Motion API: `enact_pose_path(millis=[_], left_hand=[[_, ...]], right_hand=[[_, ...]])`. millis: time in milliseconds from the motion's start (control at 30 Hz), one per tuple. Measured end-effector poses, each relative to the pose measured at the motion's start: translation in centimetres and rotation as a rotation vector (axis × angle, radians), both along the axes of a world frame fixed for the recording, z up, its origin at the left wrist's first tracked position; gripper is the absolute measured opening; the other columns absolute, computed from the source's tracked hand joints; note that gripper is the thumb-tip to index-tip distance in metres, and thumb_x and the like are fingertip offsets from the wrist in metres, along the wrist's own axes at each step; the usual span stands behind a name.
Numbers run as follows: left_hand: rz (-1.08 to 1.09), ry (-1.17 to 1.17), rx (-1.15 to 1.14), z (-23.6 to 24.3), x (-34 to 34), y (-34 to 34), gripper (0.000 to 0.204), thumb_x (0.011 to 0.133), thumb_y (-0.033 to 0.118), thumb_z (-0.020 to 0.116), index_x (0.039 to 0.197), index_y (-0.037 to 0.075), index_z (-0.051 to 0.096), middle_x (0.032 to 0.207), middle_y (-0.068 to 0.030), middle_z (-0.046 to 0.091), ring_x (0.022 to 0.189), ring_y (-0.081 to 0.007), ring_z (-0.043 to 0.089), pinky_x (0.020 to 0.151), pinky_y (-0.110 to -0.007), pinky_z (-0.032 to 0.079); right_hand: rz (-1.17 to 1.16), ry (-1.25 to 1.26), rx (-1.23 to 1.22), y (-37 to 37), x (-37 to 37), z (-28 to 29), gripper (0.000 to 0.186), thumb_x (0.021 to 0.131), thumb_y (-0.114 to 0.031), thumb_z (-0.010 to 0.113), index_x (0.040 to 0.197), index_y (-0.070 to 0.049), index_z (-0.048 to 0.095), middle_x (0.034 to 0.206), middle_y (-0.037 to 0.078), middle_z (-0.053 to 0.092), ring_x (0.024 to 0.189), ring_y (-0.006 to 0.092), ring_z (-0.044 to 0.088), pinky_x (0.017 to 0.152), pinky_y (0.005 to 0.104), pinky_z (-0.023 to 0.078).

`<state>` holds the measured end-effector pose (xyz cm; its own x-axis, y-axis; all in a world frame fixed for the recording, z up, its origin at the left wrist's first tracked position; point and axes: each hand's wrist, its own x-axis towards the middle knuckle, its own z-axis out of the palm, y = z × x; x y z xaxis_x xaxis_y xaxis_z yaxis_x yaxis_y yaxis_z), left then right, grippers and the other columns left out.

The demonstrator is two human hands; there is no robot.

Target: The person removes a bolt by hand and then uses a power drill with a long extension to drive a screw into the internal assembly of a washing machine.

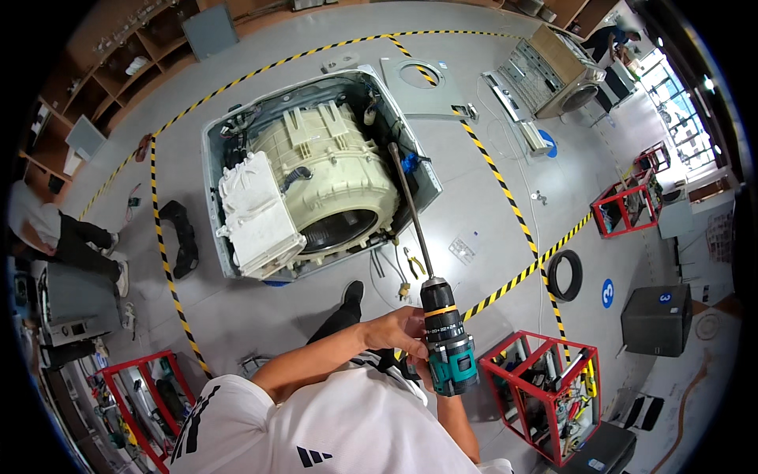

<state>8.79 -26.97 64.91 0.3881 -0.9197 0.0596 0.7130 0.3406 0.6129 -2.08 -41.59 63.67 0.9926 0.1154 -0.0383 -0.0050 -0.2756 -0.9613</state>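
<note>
The left hand's grip is closed on the drill, maybe to keep its long bit steady. The drill is in front of the shirt. The right hand is mostly hidden; I can't tell its grip.

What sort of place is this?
Probably an appliance repair or training workshop: there's an opened-up washing machine, a cordless drill and a red-framed rack full of tools.

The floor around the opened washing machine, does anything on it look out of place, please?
Yes, yellow-handled pliers lie loose near the washing machine, which looks odd because a red-framed tool cart stands nearby.
</note>
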Motion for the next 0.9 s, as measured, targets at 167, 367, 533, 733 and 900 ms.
enact_pose_path(millis=[167, 367, 533, 733, 900], left_hand=[[-0.023, 0.033, -0.015, 0.3, 4.2, 0.8, 0.061, 0.067, 0.011, 0.078, 0.119, 0.001, 0.049, 0.118, -0.0100, 0.054, 0.109, -0.0206, 0.050, 0.096, -0.037, 0.038], [-0.093, 0.076, -0.008, -0.6, 6.9, 1.5, 0.062, 0.066, 0.011, 0.079, 0.119, 0.001, 0.048, 0.117, -0.0103, 0.054, 0.109, -0.0208, 0.051, 0.095, -0.037, 0.039], [-0.052, 0.062, -0.046, 0.2, 8.1, 1.5, 0.054, 0.069, 0.009, 0.074, 0.116, 0.001, 0.048, 0.099, -0.0086, 0.057, 0.080, -0.0158, 0.056, 0.066, -0.029, 0.047], [0.033, 0.009, -0.006, -1.8, 8.6, 0.9, 0.053, 0.072, 0.007, 0.072, 0.117, -0.001, 0.047, 0.105, -0.0117, 0.057, 0.087, -0.0193, 0.057, 0.069, -0.030, 0.050], [0.024, 0.119, 0.107, -2.7, 8.6, 1.5, 0.048, 0.075, 0.012, 0.070, 0.113, -0.007, 0.048, 0.100, -0.0120, 0.058, 0.083, -0.0174, 0.058, 0.062, -0.028, 0.050]], right_hand=[[-0.022, 0.037, -0.100, 0.1, 3.3, -0.4, 0.041, 0.072, 0.010, 0.050, 0.110, -0.004, 0.047, 0.076, 0.004, 0.057, 0.066, 0.0123, 0.057, 0.058, 0.0267, 0.049], [-0.005, 0.018, -0.205, 1.3, 6.3, 0.8, 0.048, 0.070, 0.011, 0.051, 0.115, -0.004, 0.045, 0.078, 0.004, 0.056, 0.066, 0.0123, 0.058, 0.058, 0.0254, 0.048], [-0.023, 0.077, -0.234, 1.5, 7.6, 0.7, 0.047, 0.069, 0.011, 0.050, 0.114, -0.004, 0.045, 0.074, 0.005, 0.056, 0.065, 0.0129, 0.058, 0.057, 0.0256, 0.048], [-0.020, 0.077, -0.074, 1.0, 8.4, 0.1, 0.032, 0.070, 0.004, 0.052, 0.101, -0.003, 0.049, 0.071, 0.005, 0.056, 0.064, 0.0138, 0.057, 0.058, 0.0274, 0.048], [-0.184, 0.317, 0.328, 1.6, 9.5, -0.8, 0.020, 0.070, 0.004, 0.060, 0.087, -0.004, 0.056, 0.070, 0.004, 0.058, 0.064, 0.0134, 0.057, 0.058, 0.0281, 0.049]])
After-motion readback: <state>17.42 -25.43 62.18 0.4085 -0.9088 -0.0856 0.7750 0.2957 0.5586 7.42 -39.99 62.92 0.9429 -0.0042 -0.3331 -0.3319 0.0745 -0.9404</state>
